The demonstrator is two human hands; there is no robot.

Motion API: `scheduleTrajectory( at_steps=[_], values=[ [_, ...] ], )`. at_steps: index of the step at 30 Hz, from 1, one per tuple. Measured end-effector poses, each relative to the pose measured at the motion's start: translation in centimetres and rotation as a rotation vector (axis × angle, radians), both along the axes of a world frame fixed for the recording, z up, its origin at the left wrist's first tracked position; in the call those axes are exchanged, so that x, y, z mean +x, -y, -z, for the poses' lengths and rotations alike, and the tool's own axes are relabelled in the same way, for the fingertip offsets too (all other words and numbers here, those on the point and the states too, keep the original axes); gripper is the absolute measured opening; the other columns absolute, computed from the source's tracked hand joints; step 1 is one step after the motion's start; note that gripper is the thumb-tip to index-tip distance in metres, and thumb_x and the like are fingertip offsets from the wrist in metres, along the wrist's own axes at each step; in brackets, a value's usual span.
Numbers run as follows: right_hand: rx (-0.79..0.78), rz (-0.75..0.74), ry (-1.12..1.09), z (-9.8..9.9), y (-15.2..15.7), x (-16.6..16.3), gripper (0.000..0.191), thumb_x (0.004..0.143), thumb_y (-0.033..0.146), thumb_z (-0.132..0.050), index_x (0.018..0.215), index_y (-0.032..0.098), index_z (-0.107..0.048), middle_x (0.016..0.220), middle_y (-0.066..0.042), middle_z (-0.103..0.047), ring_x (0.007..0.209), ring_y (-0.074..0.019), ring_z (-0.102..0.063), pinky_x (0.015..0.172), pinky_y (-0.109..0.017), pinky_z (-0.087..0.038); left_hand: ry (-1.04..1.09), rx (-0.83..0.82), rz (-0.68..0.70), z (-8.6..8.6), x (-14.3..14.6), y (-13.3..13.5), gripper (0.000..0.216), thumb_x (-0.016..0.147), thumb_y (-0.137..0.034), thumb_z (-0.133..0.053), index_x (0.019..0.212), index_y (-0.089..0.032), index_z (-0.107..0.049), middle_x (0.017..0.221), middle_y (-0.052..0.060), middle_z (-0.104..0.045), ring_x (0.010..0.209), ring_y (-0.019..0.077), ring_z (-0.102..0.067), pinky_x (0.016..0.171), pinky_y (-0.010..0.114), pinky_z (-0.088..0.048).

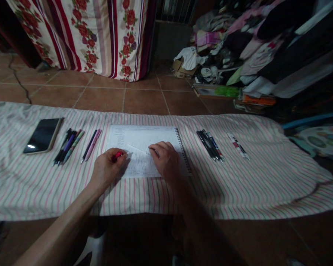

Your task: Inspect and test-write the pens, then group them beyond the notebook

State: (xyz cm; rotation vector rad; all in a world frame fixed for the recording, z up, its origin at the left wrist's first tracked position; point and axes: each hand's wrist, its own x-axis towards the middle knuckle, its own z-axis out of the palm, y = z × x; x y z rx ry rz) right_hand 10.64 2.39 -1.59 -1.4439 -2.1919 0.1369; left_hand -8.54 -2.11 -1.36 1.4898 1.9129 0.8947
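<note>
A spiral notebook lies open on a striped cloth. My left hand rests at its left edge, fingers closed on a small red object, perhaps a pen cap. My right hand lies on the page, fingers curled round a thin white pen that points left across the paper.
A phone lies far left, then a bunch of pens and two more pens. Right of the notebook lie dark pens and a white pen. Tiled floor, a floral curtain and piled clothes lie beyond.
</note>
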Motion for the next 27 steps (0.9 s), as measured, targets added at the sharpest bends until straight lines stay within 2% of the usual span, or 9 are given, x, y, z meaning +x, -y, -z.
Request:
scheduleTrajectory(
  at_steps=[6,12,16,20,27],
  values=[
    [-0.032,-0.098,0.083,0.1,0.5,-0.8,0.013,0.086,0.023,-0.054,0.091,0.022,-0.066,0.087,-0.003,-0.067,0.086,-0.02,-0.051,0.073,-0.03,-0.039,0.018,-0.004,-0.009,-0.3,0.0,0.1,0.026,0.075,-0.043,-0.054,0.077,-0.02,-0.064,0.068,0.001,-0.063,0.063,0.0152,-0.056,0.058,0.026,-0.041],
    [-0.06,-0.062,0.168,0.0,1.0,-1.4,0.014,0.085,0.02,-0.054,0.094,0.022,-0.065,0.088,-0.005,-0.066,0.087,-0.021,-0.05,0.073,-0.031,-0.039,0.006,0.003,-0.011,-0.5,0.0,0.2,0.025,0.075,-0.042,-0.053,0.076,-0.02,-0.064,0.067,0.001,-0.063,0.063,0.0151,-0.056,0.058,0.026,-0.041],
    [-0.037,-0.081,0.149,0.1,0.9,-1.6,0.018,0.085,0.016,-0.05,0.096,0.02,-0.064,0.087,-0.006,-0.065,0.087,-0.0208,-0.051,0.074,-0.031,-0.04,-0.016,-0.005,-0.011,-0.8,0.2,0.2,0.024,0.075,-0.04,-0.052,0.076,-0.019,-0.064,0.067,0.0,-0.063,0.062,0.0152,-0.056,0.058,0.026,-0.04],
    [-0.025,-0.095,-0.032,0.4,0.8,-1.6,0.022,0.082,0.012,-0.05,0.097,0.019,-0.065,0.085,-0.006,-0.064,0.082,-0.0185,-0.056,0.075,-0.03,-0.043,-0.005,-0.003,-0.02,-1.0,0.2,0.1,0.024,0.075,-0.041,-0.053,0.076,-0.019,-0.064,0.068,0.001,-0.064,0.065,0.0159,-0.057,0.061,0.027,-0.041],
    [-0.13,-0.147,-0.502,0.7,0.6,-1.5,0.028,0.076,0.007,-0.049,0.092,0.019,-0.068,0.082,-0.004,-0.061,0.068,-0.012,-0.057,0.065,-0.026,-0.048,0.011,-0.002,-0.014,-0.5,0.2,0.1,0.027,0.076,-0.043,-0.052,0.076,-0.019,-0.064,0.066,0.001,-0.063,0.061,0.0153,-0.056,0.056,0.025,-0.041]
  ],
)
